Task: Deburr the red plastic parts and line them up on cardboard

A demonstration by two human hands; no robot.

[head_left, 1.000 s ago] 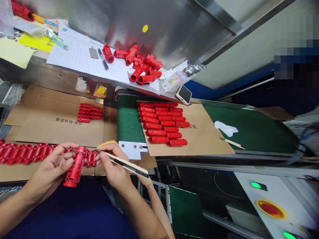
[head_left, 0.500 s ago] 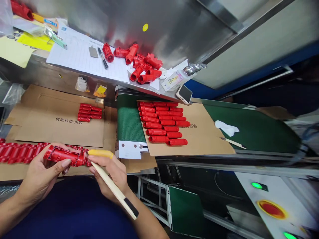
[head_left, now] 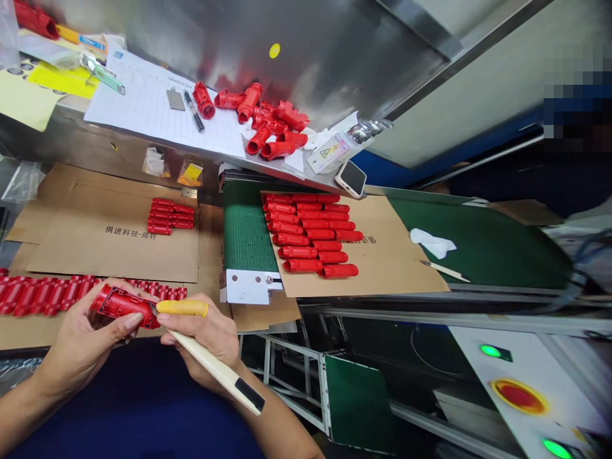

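My left hand (head_left: 88, 338) is closed around a hollow red plastic housing (head_left: 125, 307), tilted with its cut-out side towards me. In my right hand (head_left: 205, 338) is a cream-handled knife (head_left: 215, 366) with a black butt end; its thin dark tip touches or nearly touches the housing's right end. A yellow finger cot (head_left: 182, 308) covers my right index finger. Just behind the held part, a row of red plastic parts (head_left: 45, 294) lies along the cardboard, partly hidden by my hands.
Small red parts (head_left: 171, 217) sit on a cardboard sheet (head_left: 95, 248). Red housings (head_left: 313, 233) lie in rows on cardboard across the green conveyor (head_left: 246, 223). The metal shelf holds loose housings (head_left: 275, 121), paper (head_left: 138, 108), a spray bottle (head_left: 329, 153) and a phone (head_left: 351, 177).
My right hand has come left and slightly down, bringing the knife tip onto or close against the housing's right end. The housing has tilted a little, its right end lower.
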